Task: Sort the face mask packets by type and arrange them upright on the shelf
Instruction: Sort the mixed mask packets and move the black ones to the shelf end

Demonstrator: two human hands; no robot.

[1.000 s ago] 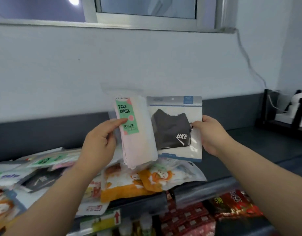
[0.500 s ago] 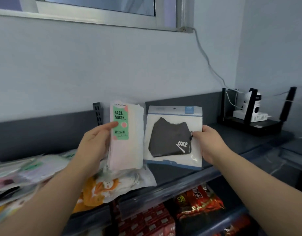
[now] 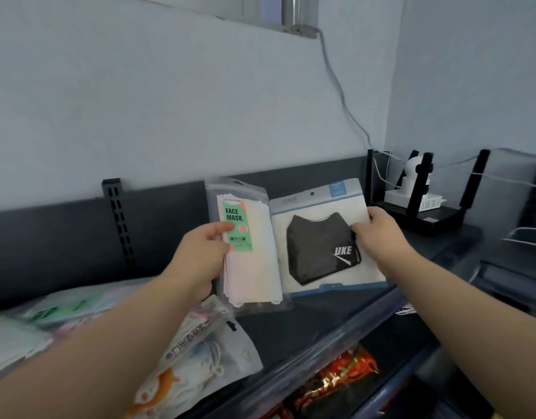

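In the head view, our left hand [image 3: 197, 261] grips the pink mask packet [image 3: 254, 267], thumb on its label. Our right hand [image 3: 378, 234] pinches the black mask packet [image 3: 321, 246] at its 3 o'clock edge. Both are upright, edges touching, low over the shelf [image 3: 321, 316]. We should seat each bottom edge flat, types apart. One pouch holds a pink stack, the other one black mask. Loose packets [image 3: 200, 352] lie at 7 o'clock.

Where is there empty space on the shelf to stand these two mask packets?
Bare shelf runs below the pink packet and black mask packet, from the loose packet pile on the left to the router on the right. The left end is crowded.
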